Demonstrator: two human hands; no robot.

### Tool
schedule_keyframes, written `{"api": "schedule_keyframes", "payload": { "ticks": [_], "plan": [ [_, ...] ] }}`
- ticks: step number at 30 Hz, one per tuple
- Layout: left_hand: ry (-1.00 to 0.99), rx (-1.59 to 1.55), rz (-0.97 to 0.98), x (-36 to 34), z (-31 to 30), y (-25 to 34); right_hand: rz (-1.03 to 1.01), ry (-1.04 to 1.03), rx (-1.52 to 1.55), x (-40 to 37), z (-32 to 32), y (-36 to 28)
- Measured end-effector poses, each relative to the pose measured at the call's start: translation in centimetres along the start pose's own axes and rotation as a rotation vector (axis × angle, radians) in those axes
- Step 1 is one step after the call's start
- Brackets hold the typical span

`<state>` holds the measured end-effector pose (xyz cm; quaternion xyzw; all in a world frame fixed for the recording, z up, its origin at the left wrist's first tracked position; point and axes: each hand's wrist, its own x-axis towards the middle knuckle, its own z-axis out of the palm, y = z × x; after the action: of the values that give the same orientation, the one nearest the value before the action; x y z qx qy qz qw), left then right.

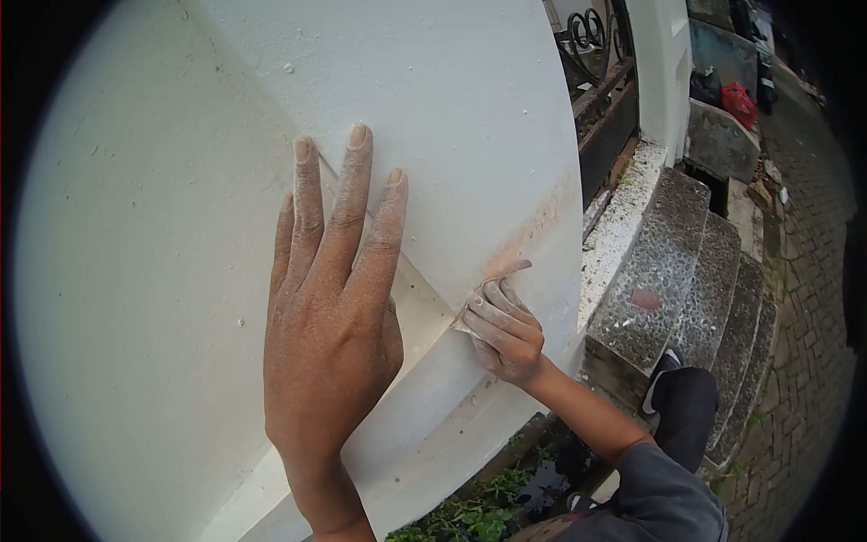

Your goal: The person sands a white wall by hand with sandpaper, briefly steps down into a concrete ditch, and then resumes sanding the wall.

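Observation:
My left hand (339, 298), dusted with pale powder, lies against the white wall (172, 271) with its fingers stretched out and spread. Lower and to the right, my dusty right hand (503, 327) is closed on a small folded piece of sandpaper (517, 268), mostly hidden under the fingers. It presses at the inner corner where the raised white panel (470, 117) meets the lower ledge (420, 393). Just above that hand, a rough pinkish-brown worn patch (535, 230) runs up the panel near its edge.
Speckled stone steps (643, 262) descend at the right, with a small reddish-brown square piece (646, 299) on top. My shoe (664, 375) is beside them. Green plants (479, 515) grow below the wall. A dark metal gate (603, 135), a red bag (739, 105) and a paved lane (813, 271) lie beyond.

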<state>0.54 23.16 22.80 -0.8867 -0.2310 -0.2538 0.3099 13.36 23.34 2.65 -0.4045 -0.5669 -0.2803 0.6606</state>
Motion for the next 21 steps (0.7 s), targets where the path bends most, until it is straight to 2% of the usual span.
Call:
{"api": "schedule_keyframes", "payload": {
  "ticks": [5, 8, 11, 13, 15, 17, 18, 21],
  "plan": [
    [-0.009, -0.032, 0.000, 0.0, 0.4, 0.2, -0.056, 0.025, 0.037, 6.4, -0.2, -1.1],
    [-0.012, 0.015, 0.010, -0.1, 0.2, 0.2, 0.027, -0.056, 0.027, -2.2, -0.4, -0.5],
    [-0.026, 0.021, -0.001, 0.0, 0.1, 0.2, 0.000, -0.014, -0.002, 0.4, -0.3, -0.1],
    [-0.022, -0.010, -0.008, 0.1, 0.3, 0.4, -0.040, 0.035, -0.009, 6.1, -0.8, -0.2],
    [-0.035, -0.014, -0.008, -0.1, 0.4, 0.5, 0.002, 0.011, -0.001, 4.5, -0.8, -0.2],
    [-0.029, 0.012, -0.005, -0.1, 0.3, 0.5, 0.043, -0.035, 0.004, -1.4, -0.6, 0.2],
    [-0.024, 0.011, -0.006, 0.0, 0.1, 0.4, 0.029, -0.078, 0.004, -1.1, -0.9, -0.3],
    [-0.024, -0.012, 0.000, -0.1, 0.2, 0.5, -0.043, 0.004, 0.005, 3.6, -0.8, 0.5]
  ]
}}
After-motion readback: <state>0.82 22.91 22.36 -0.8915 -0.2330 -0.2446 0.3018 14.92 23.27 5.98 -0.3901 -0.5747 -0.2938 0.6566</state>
